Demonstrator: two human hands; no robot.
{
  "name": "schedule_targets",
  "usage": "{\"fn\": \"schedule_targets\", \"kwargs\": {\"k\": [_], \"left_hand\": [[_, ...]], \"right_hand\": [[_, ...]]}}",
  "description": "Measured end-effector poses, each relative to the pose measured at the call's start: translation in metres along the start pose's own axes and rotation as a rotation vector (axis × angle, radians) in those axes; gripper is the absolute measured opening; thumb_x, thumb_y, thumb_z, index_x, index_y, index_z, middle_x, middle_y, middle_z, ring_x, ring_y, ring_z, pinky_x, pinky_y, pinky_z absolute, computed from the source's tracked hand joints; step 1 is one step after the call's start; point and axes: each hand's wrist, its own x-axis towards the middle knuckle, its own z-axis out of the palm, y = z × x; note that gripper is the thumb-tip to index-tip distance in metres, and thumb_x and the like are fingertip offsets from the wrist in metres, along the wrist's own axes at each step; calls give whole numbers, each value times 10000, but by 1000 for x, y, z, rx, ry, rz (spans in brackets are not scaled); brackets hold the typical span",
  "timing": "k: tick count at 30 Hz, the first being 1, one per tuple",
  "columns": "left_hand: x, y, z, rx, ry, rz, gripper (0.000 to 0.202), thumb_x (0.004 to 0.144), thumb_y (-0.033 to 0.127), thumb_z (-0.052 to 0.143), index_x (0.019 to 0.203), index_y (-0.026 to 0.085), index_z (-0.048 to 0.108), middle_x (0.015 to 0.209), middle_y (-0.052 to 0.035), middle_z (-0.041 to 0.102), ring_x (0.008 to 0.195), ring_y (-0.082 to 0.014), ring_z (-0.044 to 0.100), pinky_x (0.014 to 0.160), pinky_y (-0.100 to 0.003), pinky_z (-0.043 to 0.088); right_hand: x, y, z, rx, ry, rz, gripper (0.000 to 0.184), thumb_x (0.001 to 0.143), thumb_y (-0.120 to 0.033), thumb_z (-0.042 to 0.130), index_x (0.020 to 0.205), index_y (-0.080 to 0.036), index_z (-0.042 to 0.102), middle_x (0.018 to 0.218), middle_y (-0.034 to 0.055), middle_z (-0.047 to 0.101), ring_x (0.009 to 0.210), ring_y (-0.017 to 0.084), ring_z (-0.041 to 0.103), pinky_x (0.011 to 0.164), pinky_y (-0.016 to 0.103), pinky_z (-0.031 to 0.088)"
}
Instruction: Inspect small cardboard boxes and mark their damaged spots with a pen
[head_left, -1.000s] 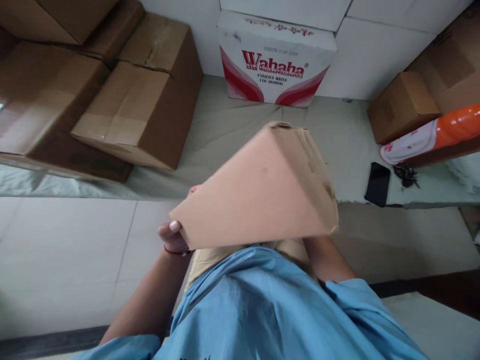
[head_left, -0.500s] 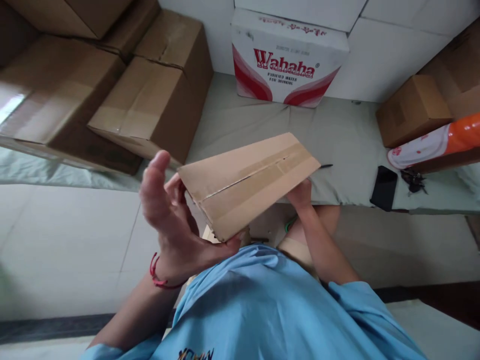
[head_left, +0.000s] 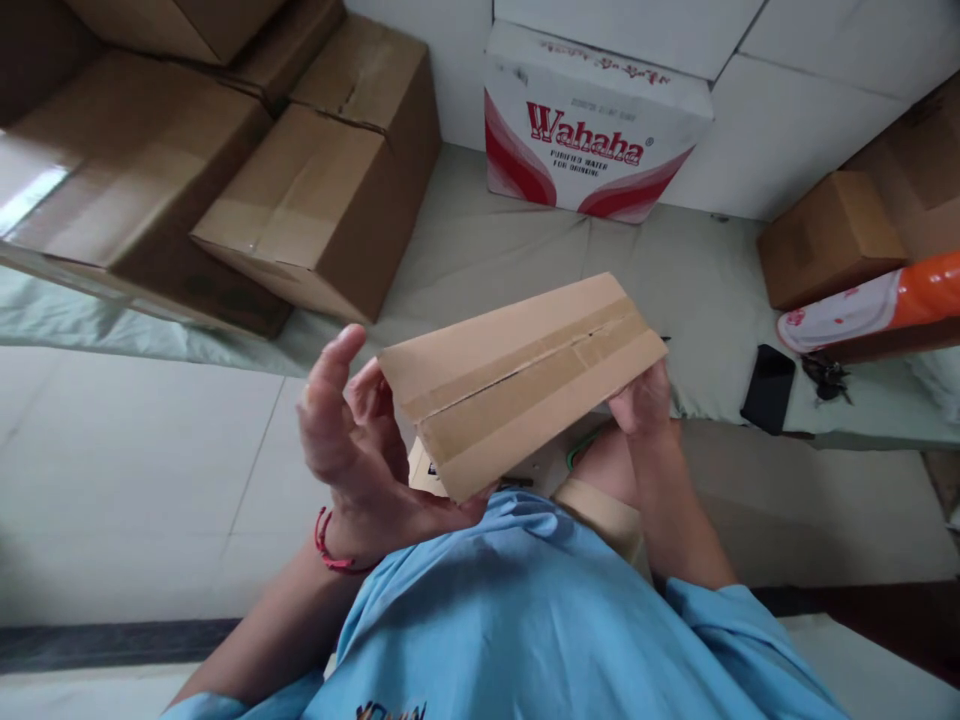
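A small cardboard box [head_left: 525, 385] with brown tape along the seam of its upturned face is held tilted in front of my body. My left hand [head_left: 367, 460], a red cord at its wrist, grips the left end. Its thumb lies along the near lower edge, one finger sticks up apart, and other fingers reach the far left corner. My right hand [head_left: 645, 400] supports the right end from below, its fingers partly hidden by the box.
Behind the box, a cloth-covered surface [head_left: 442, 260] holds large cartons [head_left: 285, 190] at left and a white Wahaha carton [head_left: 585, 150] at the back. To the right are a smaller carton [head_left: 832, 240], an orange-and-white roll [head_left: 877, 295], a black phone [head_left: 769, 388] and keys [head_left: 826, 378].
Both hands and the cardboard box have shifted slightly right and lower in the view. More of my right hand shows at the box's right end. The grip stays.
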Motion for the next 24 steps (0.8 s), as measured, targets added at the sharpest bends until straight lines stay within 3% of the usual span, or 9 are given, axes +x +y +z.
{"fn": "schedule_targets", "kwargs": {"k": [2,4,8,11,14,16,20,24], "left_hand": [[-3,-11,-7,5,-81,-2,1358,710,546,975,1704,640,54,1832,228,-164,1717,-465,-113,1380,-655,285],[-4,-17,-12,1,-122,-44,1287,705,578,966,1696,638,148,1838,191,-124,1717,-475,-95,1354,-682,302],[-1,-17,-12,-109,-123,-237,1159,635,498,1023,1627,538,425,1813,-7,184,1720,-482,36,1287,-690,391],[6,-9,-7,-185,-64,-298,1056,612,394,1046,1550,435,563,1768,-72,309,1722,-479,44,1276,-668,412],[13,-6,-3,-220,-112,-281,1112,492,241,1090,1502,331,635,1812,-82,273,1725,-476,1,1337,-641,333],[15,-8,-3,-242,-199,-306,1195,459,176,1091,1548,298,613,1834,-89,250,1719,-484,67,1366,-623,286],[14,-18,-6,-268,-367,-497,994,654,139,1002,1568,221,620,1747,-141,439,1676,-461,284,1364,-551,335],[10,-30,-13,-199,-327,-508,852,669,69,949,1473,209,706,1654,-131,556,1647,-409,368,1302,-432,455]], "right_hand": [[-17,-13,-12,126,-79,93,896,1025,-858,194,1289,-206,748,1187,177,809,1119,317,783,812,450,659],[-34,-19,-25,187,-118,160,893,997,-900,242,1274,-227,761,1214,165,809,1185,323,773,892,487,665],[-60,-11,-52,211,-79,234,672,901,-850,577,1209,-284,768,1228,129,813,1189,337,776,953,545,668],[-79,-3,-67,258,-30,253,655,776,-762,757,1224,-285,771,1134,135,827,1162,365,780,990,575,657],[-95,2,-70,317,1,241,661,722,-657,812,1270,-291,758,1137,128,825,1175,363,773,1032,571,640],[-101,5,-69,337,33,224,637,713,-602,814,1272,-303,753,1156,113,822,1177,347,772,1044,556,636],[-107,14,-66,343,45,199,602,673,-516,848,1236,-323,758,1166,84,819,1150,342,774,1061,578,626],[-111,20,-67,360,17,214,637,603,-450,952,1205,-337,778,1217,70,815,1165,328,765,1072,558,630]]}}
